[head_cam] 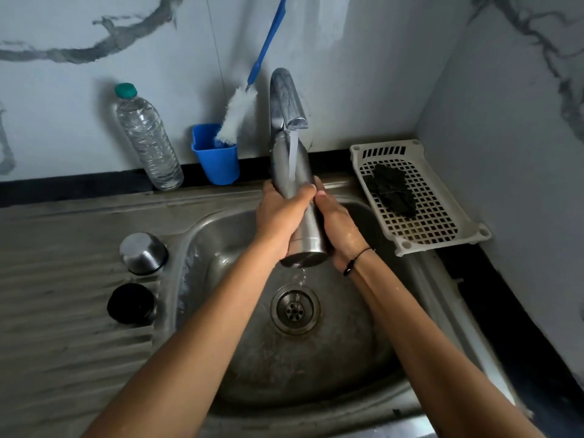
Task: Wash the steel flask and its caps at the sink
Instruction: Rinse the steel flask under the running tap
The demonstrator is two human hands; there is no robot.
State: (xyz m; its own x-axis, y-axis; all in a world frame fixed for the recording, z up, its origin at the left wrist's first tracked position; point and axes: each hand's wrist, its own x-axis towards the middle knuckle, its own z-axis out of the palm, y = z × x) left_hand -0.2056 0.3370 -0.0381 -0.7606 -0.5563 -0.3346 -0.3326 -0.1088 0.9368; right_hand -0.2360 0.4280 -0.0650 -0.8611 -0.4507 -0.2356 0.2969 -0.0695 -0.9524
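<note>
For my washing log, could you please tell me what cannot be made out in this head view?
- Steel flask: its mouth is hidden behind the tap, so whether water enters is unclear.
- Left hand and right hand cover the flask's middle.
- Blue cup: its wall hides the brush tip.
- Dark item in the white basket: too dark to identify.

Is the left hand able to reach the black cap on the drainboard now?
Probably not at once: the left hand grips the steel flask under the running tap. The path to the black cap looks free, so after letting go it likely reaches.
</note>
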